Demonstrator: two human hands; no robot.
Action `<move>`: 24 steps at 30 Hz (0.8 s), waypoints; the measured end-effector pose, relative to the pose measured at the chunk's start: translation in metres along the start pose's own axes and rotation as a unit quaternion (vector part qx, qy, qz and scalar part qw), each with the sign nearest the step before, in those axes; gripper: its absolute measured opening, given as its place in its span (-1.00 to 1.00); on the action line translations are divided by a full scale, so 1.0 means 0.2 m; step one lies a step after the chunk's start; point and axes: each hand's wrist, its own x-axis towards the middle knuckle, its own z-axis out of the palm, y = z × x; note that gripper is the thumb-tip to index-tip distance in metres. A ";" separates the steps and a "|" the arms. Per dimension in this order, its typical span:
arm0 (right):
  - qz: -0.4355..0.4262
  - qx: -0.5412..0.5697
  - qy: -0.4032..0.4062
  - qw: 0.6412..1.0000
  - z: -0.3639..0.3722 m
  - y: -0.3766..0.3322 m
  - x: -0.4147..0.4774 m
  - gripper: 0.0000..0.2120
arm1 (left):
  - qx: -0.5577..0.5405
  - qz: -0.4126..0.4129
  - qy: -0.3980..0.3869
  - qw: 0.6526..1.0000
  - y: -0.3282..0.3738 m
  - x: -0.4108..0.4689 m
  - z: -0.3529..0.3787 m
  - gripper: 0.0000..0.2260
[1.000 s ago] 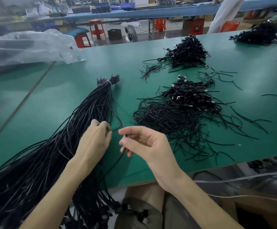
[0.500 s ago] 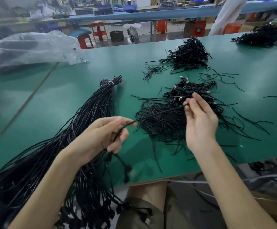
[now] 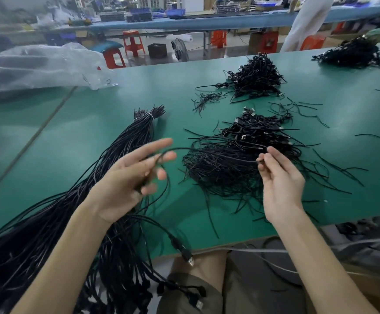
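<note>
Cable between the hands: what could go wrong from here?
The cable, pinched by the right hand, crosses the loose pile; pulling may snag strands and drag them. The left hand is blurred and its grip looks loose; the cable could slip, and the plug hanging past the table might pull it down.

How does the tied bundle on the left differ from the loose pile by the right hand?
The tied bundle holds long cords lying parallel, cinched by a white band, and hangs over the near edge of the green table; the loose pile is short strands, tangled and unbound, spread on it. Both are black.
</note>
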 end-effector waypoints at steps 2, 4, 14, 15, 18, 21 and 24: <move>0.003 -0.039 -0.009 0.999 -0.01 0.03 -0.01 -0.81 | -0.140 0.040 0.015 0.989 0.01 0.02 0.00 -0.50; -0.005 -0.086 -0.033 0.996 -0.02 0.06 -0.03 -0.81 | -0.300 0.069 -0.003 0.951 0.01 0.03 0.02 -0.48; -0.109 -0.254 -0.104 0.955 -0.09 0.06 -0.08 -0.80 | -0.208 0.022 0.243 0.947 -0.05 0.13 0.05 -0.62; -0.115 -0.269 -0.115 0.949 -0.09 0.05 -0.08 -0.80 | -0.223 0.029 0.246 0.943 -0.06 0.12 0.04 -0.61; -0.119 -0.308 -0.139 0.934 -0.10 0.05 -0.07 -0.79 | -0.329 0.064 0.198 0.921 -0.07 0.10 0.03 -0.62; -0.114 -0.328 -0.143 0.927 -0.12 0.05 -0.07 -0.79 | -0.402 0.051 0.096 0.909 -0.05 0.08 0.03 -0.66; -0.111 -0.334 -0.148 0.924 -0.13 0.06 -0.07 -0.80 | -0.352 0.023 0.053 0.934 -0.01 0.07 0.07 -0.65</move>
